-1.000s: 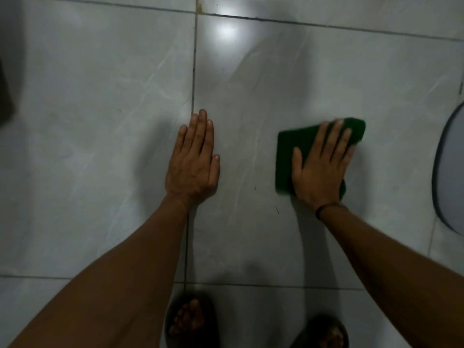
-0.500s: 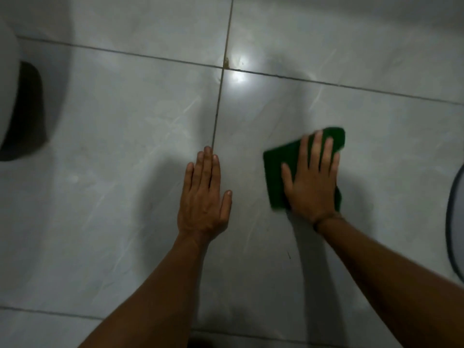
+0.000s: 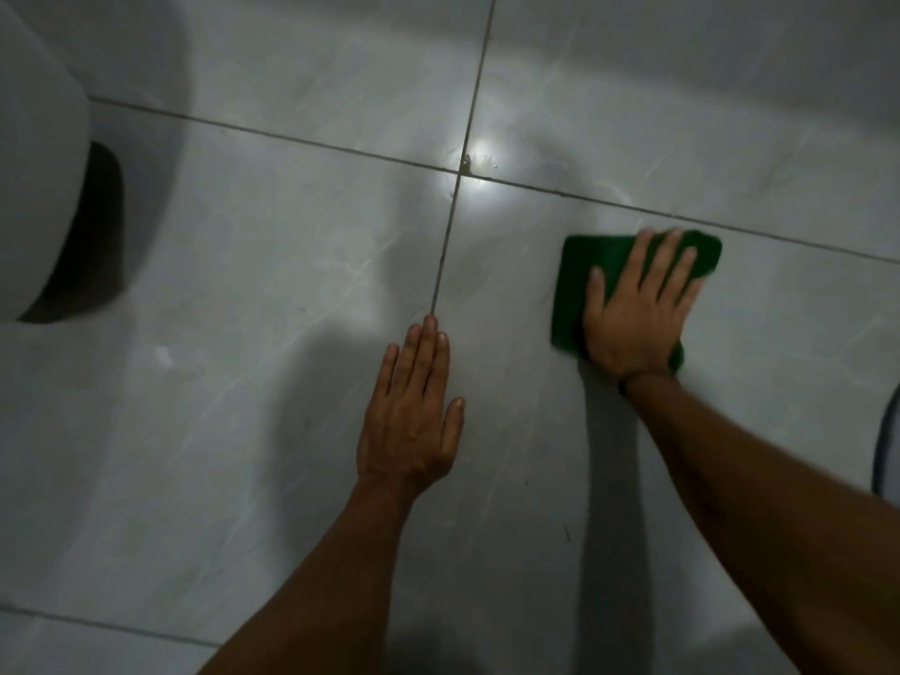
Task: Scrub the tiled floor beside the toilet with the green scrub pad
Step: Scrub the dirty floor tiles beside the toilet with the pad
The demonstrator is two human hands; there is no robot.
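Observation:
A green scrub pad [image 3: 584,275] lies flat on the pale grey tiled floor [image 3: 272,294], right of centre. My right hand [image 3: 633,314] presses down on it, palm flat and fingers spread, covering most of its right half. My left hand [image 3: 414,416] rests flat on the bare tile to the left of the pad, fingers together, its fingertips at a grout line. The white toilet [image 3: 34,187] curves into the frame at the far left, with a dark shadow under its base.
Dark grout lines cross at a joint [image 3: 465,170] above my hands, where a light reflects. A dark-rimmed curved object [image 3: 889,440] shows at the right edge. Wide stretches of tile lie between my left hand and the toilet.
The view has shifted, bringing the toilet in at the left and losing my feet at the bottom. The right hand has pushed the pad up toward the grout line. My left hand stays flat.

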